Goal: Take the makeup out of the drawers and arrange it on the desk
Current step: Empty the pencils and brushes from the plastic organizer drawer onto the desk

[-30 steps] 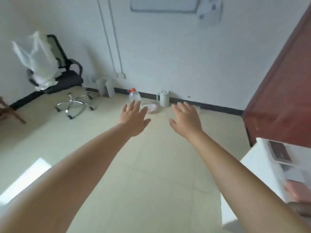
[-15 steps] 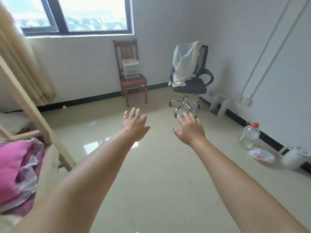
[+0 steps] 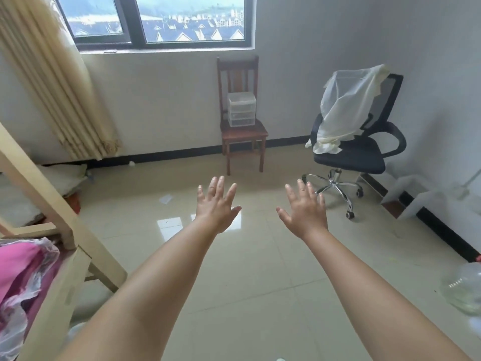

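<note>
Floor [image 3: 250, 277]: glossy pale tiles spread under and beyond both hands, with bright window reflections just below the left hand.
Walls [image 3: 307, 74]: white, with a dark skirting strip along the base, well beyond the fingertips.
Window [image 3: 156, 19]: dark-framed, high and far ahead, left of the hands, showing rooftops outside.
Curtain [image 3: 54, 82]: beige and pleated, hanging far to the left of the left hand.
Wooden frame [image 3: 52, 204]: pale slanted beams at the left, nearer the person than the hands, with pink fabric [image 3: 18, 272] bundled in clear plastic beside it.
Office chair [image 3: 359, 149]: black, on a chrome wheeled base, beyond and right of the right hand; a white cloth [image 3: 348, 105] is draped over its back.
Wooden chair [image 3: 242, 126]: dark red-brown, straight ahead beyond the left hand, against the wall.
Drawers [image 3: 241, 109]: a small clear plastic unit standing on the wooden chair's seat, well apart from both hands; its contents cannot be told.
Plastic jug [image 3: 466, 290]: clear, on the floor far right, nearer than the right hand.
Left hand [image 3: 217, 207]: raised in the air, fingers straight and spread, holding nothing.
Right hand [image 3: 305, 208]: raised beside it, fingers likewise spread, holding nothing.
</note>
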Available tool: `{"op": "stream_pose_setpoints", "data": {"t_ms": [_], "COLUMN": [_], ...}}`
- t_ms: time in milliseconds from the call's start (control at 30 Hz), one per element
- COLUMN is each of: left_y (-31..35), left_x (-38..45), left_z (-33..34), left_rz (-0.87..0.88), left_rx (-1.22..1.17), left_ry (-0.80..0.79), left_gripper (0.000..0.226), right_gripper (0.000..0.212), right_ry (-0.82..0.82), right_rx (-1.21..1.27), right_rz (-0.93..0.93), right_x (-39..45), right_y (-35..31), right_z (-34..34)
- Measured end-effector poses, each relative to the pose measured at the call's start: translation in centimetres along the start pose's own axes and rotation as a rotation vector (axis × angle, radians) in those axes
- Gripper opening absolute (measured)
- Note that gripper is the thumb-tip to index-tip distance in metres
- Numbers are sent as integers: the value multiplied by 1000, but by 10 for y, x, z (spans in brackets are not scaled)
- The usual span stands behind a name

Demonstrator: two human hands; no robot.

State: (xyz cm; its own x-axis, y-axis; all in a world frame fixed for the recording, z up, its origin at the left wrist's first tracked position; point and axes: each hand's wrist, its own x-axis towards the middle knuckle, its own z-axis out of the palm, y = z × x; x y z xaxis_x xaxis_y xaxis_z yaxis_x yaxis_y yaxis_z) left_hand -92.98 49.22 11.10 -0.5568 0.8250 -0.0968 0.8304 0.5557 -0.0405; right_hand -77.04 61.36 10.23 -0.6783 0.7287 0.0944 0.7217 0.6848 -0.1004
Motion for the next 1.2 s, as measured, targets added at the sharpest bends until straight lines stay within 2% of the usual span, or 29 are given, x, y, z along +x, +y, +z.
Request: {"op": "stream_pose_setpoints", "data": {"t_ms": [200,467,800,1067,1200], "left_y": [13,-29,-97,-106,-107], "left_x": [133,331,605,822,919], "left_z": [-11,-13,-39,-48,-39], "left_rz": [-67,-156,-153,-133,-151], "left_rx": [-37,-24,17,-19,-32], "left_ry": [-32,-45,-89,-20,-72], "left_gripper": [60,59,59,58,57], "right_gripper": [64,63,60,58,58], "right_ry": [-82,-167,-173,-131,-213], "right_rx": [-24,-8,0,-13,-27], "right_rz": [-2,-139,-88,-67,-105], "right_x": [152,358,637,847,949], "right_y": [48,35,37,79,92], "right_z": [10,53,64,90,125]}}
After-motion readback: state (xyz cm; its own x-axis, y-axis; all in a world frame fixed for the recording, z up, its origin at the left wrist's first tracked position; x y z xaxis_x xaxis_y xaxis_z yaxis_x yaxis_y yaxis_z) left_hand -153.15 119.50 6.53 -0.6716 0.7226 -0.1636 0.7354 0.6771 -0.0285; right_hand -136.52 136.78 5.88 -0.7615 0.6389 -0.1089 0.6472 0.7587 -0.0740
